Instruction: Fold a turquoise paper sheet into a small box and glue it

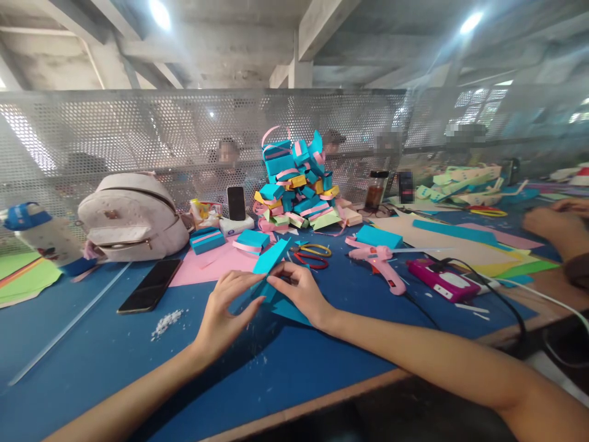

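A folded piece of blue paper (pixel 272 256) is held between my two hands, just above the table. My left hand (pixel 230 307) pinches its left edge, thumb below and fingers above. My right hand (pixel 301 291) grips it from the right with bent fingers, covering part of the fold. A lower flap of the paper slants down to the right under my right wrist. Close behind lie scissors (pixel 317 260) with red and yellow handles. To the right a pink glue gun (pixel 384 264) lies on its side with a clear glue stick in it.
Small blue paper boxes (pixel 207 240) and a big pile of blue, pink and yellow paper bags (pixel 289 178) stand behind. Left are a phone (pixel 151 286), white bits (pixel 167 324), a backpack (pixel 133 215) and a bottle (pixel 50 239). A magenta power bank (pixel 442 281) and another person's hand (pixel 556 224) are right.
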`<state>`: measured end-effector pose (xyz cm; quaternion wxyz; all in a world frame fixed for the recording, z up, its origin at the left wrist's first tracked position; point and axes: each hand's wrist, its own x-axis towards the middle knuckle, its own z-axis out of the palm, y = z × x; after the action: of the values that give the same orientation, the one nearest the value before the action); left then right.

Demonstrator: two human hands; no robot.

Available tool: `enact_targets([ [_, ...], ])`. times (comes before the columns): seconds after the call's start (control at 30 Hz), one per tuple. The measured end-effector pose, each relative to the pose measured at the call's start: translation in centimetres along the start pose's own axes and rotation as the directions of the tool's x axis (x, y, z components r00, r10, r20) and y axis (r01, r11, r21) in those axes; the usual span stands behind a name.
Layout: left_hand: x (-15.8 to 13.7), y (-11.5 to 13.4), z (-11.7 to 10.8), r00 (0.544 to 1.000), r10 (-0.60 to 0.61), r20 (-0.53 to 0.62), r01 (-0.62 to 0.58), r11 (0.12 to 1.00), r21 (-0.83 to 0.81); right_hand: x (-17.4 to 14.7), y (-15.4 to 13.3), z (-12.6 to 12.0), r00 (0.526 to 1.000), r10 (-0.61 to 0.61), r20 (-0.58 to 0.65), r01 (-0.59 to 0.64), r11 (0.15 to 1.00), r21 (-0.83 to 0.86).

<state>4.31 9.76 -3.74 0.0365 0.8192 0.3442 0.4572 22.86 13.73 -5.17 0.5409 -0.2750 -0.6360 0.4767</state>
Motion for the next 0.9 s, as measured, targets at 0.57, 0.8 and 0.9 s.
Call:
enact_targets([
  [0.57,-0.28,0.22,-0.33,0.997,-0.060,0.039,0.060,0.998,0.003,-0.08,-0.09,-0.15,1.000,-0.006,0.016,0.007,0.996,-0.084],
  [0.8,-0.39,0.32,-0.39,0.997,-0.067,0.049,0.068,0.998,-0.010,-0.25,0.00,-0.15,1.000,-0.001,0.022,0.003,0.996,-0.085],
  [0.9,-0.40,0.25,-0.32,0.996,-0.066,0.053,0.067,0.998,-0.005,-0.26,0.06,-0.17,1.000,0.003,0.022,-0.001,0.996,-0.086],
])
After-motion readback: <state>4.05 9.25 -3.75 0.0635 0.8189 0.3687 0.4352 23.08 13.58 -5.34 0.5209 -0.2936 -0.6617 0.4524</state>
